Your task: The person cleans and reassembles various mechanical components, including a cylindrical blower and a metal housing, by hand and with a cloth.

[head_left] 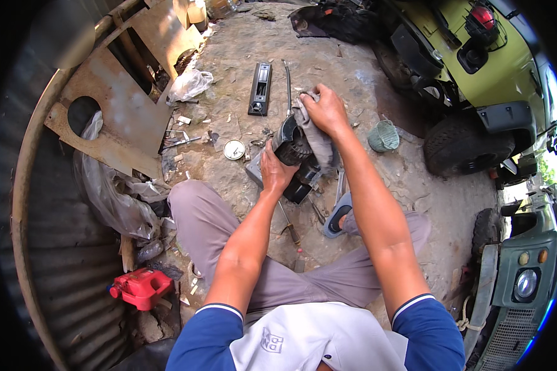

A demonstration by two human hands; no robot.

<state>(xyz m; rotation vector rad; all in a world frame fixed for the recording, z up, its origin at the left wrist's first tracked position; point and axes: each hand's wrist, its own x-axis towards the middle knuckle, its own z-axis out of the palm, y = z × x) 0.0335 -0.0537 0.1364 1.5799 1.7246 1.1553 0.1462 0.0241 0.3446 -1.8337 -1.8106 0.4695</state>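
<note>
My left hand (275, 166) grips the side of a dark, open metal assembly (288, 139) with a toothed or ribbed part inside. My right hand (328, 112) is closed on a grey rag (316, 139), which lies against the assembly's upper right side. A hose (288, 83) runs up behind the assembly. A black oblong part (260, 80) lies beyond it, and a small round tin or gauge (234, 149) sits to the left. Below my hands are a long-handled tool (292, 232) and other tools on the ground.
A green mesh cup (382, 136) stands at right, near a yellow-green vehicle's tyre (461, 151). A second vehicle (526, 266) is at lower right. At left are rusty metal sheets (124, 102), plastic bags (114, 198), a red jerrycan (139, 285) and a corrugated wall (56, 260).
</note>
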